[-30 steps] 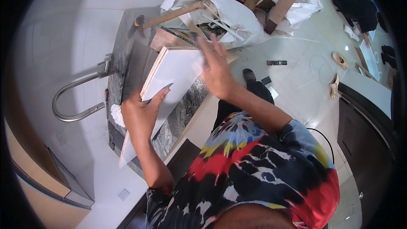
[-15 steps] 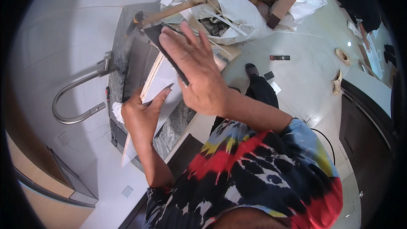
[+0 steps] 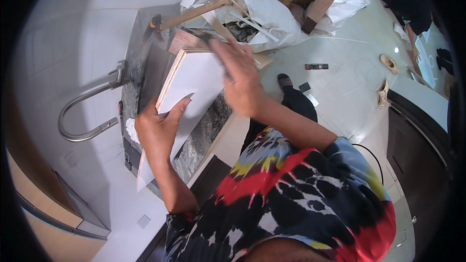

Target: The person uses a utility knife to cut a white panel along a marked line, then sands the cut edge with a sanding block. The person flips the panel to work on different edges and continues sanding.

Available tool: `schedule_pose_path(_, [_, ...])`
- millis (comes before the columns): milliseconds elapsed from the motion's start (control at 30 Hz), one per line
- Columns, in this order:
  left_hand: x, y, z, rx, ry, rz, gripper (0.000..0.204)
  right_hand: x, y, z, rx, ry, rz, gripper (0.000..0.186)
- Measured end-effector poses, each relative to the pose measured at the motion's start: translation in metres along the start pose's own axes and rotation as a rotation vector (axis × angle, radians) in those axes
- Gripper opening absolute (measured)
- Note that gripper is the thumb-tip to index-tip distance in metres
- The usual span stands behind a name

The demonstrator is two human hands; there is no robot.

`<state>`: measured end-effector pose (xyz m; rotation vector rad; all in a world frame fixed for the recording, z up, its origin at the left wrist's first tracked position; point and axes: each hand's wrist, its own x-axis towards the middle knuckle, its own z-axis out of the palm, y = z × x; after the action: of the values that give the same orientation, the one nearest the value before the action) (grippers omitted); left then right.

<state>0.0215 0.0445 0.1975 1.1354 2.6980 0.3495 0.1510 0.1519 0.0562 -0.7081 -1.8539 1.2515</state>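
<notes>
Left hand [image 3: 156,127] pinches the white board [image 3: 196,75] over the grey stone surface [image 3: 213,122]. Right hand [image 3: 241,87] has swung rightward, leaving the board's far edge exposed; its grip, blurred, cannot be determined.

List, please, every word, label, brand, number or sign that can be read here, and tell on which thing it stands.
No text can be read in this view.
White board held by the left hand: no lettering seen.
White sack: no readable print.
Small dark oblong object: too small to tell.
Patterned shirt: coloured patches, no letters seen.
</notes>
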Motion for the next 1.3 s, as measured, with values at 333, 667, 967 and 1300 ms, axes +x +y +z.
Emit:
schedule_pose_path(333, [-0.012,-0.002,0.003,0.130,0.036,0.018,0.044,0.007,-0.037,-0.014,0.067,-0.038,-0.021,0.073])
schedule_pose_path(667, [-0.010,0.001,0.005,0.082,0.042,0.030,0.043,-0.022,0.046,0.004,0.020,-0.064,0.256,0.071])
schedule_pose_path(967, [-0.003,0.010,0.005,0.062,0.003,-0.006,0.047,-0.029,0.060,0.000,-0.108,0.017,0.191,0.068])
schedule_pose_path(1300, [-0.005,0.001,0.008,0.044,0.019,-0.006,0.045,0.005,-0.030,-0.017,0.058,-0.014,-0.006,0.073])
